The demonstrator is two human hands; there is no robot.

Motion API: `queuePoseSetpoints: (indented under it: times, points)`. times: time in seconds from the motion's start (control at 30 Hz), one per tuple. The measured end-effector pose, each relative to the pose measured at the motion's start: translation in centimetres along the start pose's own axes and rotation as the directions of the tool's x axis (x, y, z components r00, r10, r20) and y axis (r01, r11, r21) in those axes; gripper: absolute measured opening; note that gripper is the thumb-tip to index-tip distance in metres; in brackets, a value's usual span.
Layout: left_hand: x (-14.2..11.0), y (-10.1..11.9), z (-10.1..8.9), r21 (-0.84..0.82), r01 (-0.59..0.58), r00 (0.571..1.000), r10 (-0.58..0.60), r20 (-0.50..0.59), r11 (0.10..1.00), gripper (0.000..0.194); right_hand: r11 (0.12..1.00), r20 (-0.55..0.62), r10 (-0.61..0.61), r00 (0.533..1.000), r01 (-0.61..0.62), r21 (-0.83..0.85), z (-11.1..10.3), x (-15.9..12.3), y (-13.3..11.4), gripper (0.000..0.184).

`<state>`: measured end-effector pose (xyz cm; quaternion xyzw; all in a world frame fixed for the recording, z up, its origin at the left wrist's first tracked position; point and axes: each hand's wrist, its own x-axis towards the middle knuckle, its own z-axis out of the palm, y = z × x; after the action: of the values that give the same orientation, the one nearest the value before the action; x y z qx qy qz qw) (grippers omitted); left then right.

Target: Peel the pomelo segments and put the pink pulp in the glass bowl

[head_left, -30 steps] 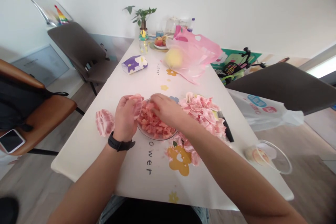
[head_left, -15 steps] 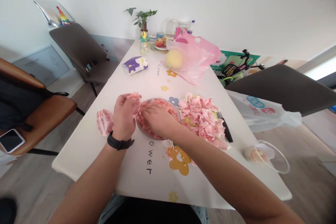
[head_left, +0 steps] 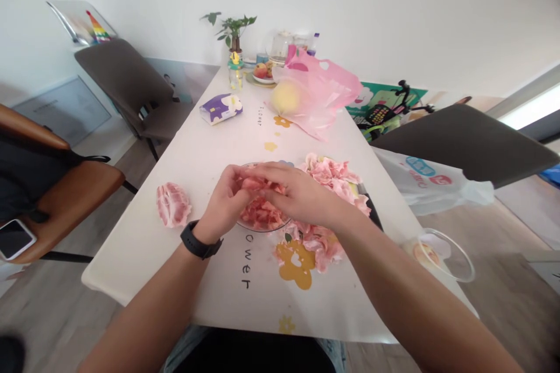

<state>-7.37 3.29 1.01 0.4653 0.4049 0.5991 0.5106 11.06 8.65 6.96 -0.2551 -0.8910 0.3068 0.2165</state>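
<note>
Over the bowl (head_left: 247, 226), my left hand (head_left: 227, 198) has its fingers closed around a piece of pink pomelo flesh (head_left: 254, 183). My right hand (head_left: 297, 192) meets it from the other side, fingers curled and pressed to the same piece. Loose pink pomelo pulp (head_left: 262, 215) fills the bowl below, partly hidden by both hands. Left of my left hand lies a chunk of peeled pomelo segments (head_left: 172, 205). A heap of pale pink pomelo membranes (head_left: 335, 178) spreads to the right, partly behind my right forearm.
A dark knife (head_left: 374, 215) lies at the heap's right edge. Farther back are a tissue pack (head_left: 221, 109), a pink plastic bag (head_left: 321, 90) with a round yellow fruit (head_left: 285, 98), and a fruit plate (head_left: 262, 79). A clear plastic container (head_left: 450, 256) sits at the right edge.
My right hand has lifted from the pulp in the bowl and moved up to my left hand. My left hand has come right, over the bowl, with the pomelo piece.
</note>
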Motion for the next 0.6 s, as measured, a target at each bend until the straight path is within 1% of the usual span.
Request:
queuePoseSetpoints:
  times: [0.07, 0.13, 0.2, 0.27, 0.37, 0.5, 0.6]
  points:
    - [0.0, -0.1, -0.1, 0.024, 0.013, 0.999, -0.013, 0.030, 1.000, 0.028, 0.999, 0.030, 0.041, 0.999, -0.040, -0.029, -0.1, -0.2, -0.1, 0.039]
    - [0.0, -0.1, -0.3, 0.070, 0.041, 0.995, -0.047, 0.084, 0.997, 0.029, 0.997, 0.062, 0.054, 0.997, -0.051, -0.057, 0.0, -0.3, 0.0, 0.029]
    - [0.0, -0.1, -0.4, 0.117, 0.065, 0.991, -0.077, 0.107, 0.991, 0.026, 0.995, 0.055, 0.055, 0.997, -0.050, -0.083, 0.3, -0.5, 0.1, 0.020]
    - [0.0, 0.0, -0.4, 0.159, 0.078, 0.991, -0.094, 0.096, 0.984, 0.022, 0.990, -0.003, 0.068, 0.998, -0.068, -0.121, 0.8, -0.7, 0.2, 0.016]
    - [0.1, 0.0, -0.1, 0.185, 0.078, 0.994, -0.091, 0.064, 0.980, 0.018, 0.981, -0.115, 0.070, 0.991, -0.090, -0.175, 1.7, -1.0, 0.3, 0.017]
    - [0.3, -0.3, 0.2, 0.139, 0.066, 0.996, -0.073, 0.044, 0.988, 0.015, 0.977, -0.255, 0.038, 0.966, -0.090, -0.194, 2.8, -1.3, 0.4, 0.021]
    - [0.3, -0.5, 0.2, 0.083, 0.079, 0.996, -0.082, 0.037, 0.993, 0.017, 0.976, -0.322, 0.061, 0.945, -0.125, -0.181, 3.4, -1.4, 0.4, 0.020]
